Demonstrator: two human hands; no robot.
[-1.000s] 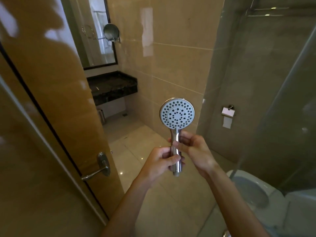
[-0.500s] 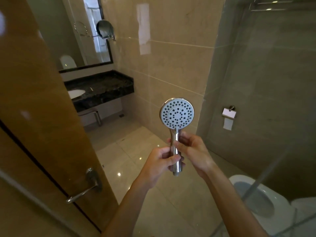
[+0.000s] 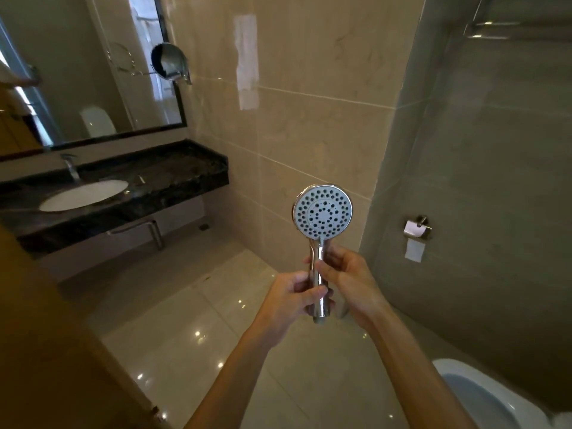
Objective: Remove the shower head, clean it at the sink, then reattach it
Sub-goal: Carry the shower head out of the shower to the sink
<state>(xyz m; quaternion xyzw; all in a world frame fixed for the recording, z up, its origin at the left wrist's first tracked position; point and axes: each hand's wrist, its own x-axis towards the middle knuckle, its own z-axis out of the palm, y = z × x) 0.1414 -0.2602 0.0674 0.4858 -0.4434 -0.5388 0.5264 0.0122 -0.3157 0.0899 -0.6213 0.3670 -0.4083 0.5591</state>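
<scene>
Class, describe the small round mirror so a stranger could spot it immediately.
Find the black stone counter with its oval sink, then the large framed wall mirror above. At that frame's right edge, the small round mirror juts out on a chrome arm, tilted.

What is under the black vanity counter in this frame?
Under the black counter a chrome bar with a leg to the floor shows against a pale wall panel. The underside of the sink basin and any plumbing are hidden by the counter's front edge.
</scene>
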